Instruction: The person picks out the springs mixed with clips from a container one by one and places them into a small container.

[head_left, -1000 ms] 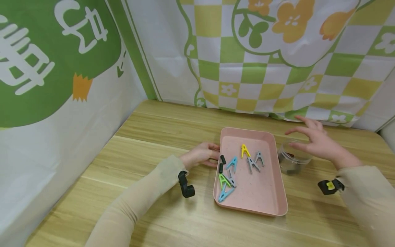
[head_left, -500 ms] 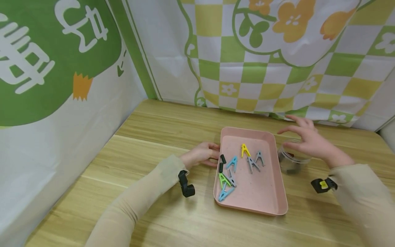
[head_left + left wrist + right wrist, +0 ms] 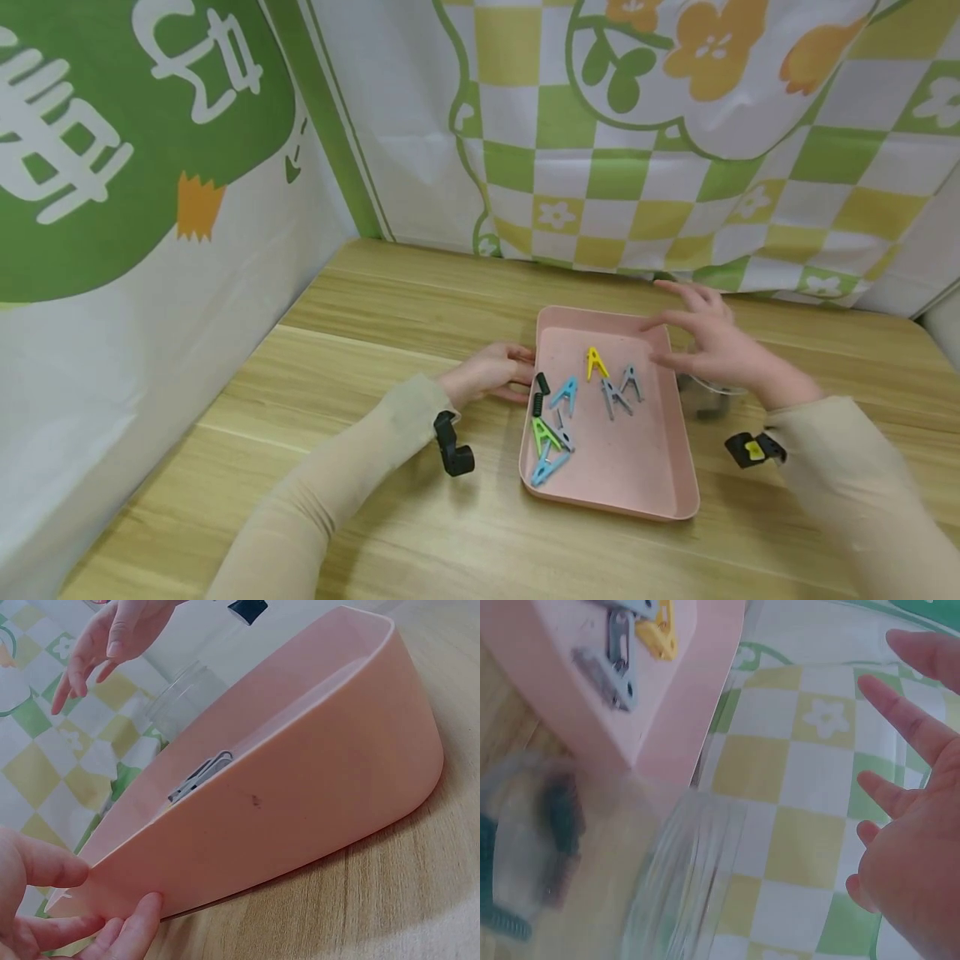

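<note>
My left hand (image 3: 491, 373) rests its fingertips against the outer left wall of a pink tray (image 3: 622, 475), as the left wrist view also shows. Inside the tray lie several clothespins: a yellow clothespin (image 3: 595, 363), a green clothespin (image 3: 544, 435), and others in light blue and grey. Two short black ridged pieces (image 3: 537, 405) sit along its left wall. My right hand (image 3: 716, 346), fingers spread and holding nothing, hovers over the tray's upper right rim. It partly hides a clear round jar (image 3: 708, 404), which contains dark pieces seen through its wall in the right wrist view.
The tray and jar stand side by side on a wood-grain table (image 3: 390, 333). A green and yellow checked cloth (image 3: 637, 192) hangs along the back edge. A white and green printed cloth (image 3: 225, 275) closes off the left side.
My right hand has moved left from above the jar to over the tray's right rim, fingers still spread. My left hand and the clothespins have stayed in place.
</note>
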A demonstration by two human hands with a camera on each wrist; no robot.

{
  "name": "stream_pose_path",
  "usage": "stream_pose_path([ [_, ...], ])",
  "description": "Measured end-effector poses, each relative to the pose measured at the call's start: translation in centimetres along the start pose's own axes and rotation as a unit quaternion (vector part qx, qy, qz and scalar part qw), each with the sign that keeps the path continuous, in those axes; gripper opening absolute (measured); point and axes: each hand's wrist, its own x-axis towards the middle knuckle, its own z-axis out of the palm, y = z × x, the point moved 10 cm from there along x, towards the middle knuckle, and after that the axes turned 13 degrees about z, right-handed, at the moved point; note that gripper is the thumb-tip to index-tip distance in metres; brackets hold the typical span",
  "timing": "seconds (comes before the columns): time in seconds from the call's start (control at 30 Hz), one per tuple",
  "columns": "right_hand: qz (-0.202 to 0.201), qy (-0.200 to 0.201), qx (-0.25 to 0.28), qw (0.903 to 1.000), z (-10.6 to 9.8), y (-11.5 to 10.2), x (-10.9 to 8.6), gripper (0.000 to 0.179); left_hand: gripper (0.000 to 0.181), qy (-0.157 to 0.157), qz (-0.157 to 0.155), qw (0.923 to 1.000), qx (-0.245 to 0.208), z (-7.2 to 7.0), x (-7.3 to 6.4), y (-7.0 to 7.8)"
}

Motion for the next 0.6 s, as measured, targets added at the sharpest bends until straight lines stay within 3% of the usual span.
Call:
stream_pose_path([
  [0.33,-0.024,-0.006,0.035,0.9991,1.5,-2.1,0.8,0.028,0.049,0.001,0.002,1.0000,0.003,-0.1,0.1,0.1],
  [0.6,-0.016,-0.023,0.073,0.9970,3.4,-4.2,2.6,0.030,0.049,0.002,0.000,1.0000,0.002,0.0,0.1,0.0],
])
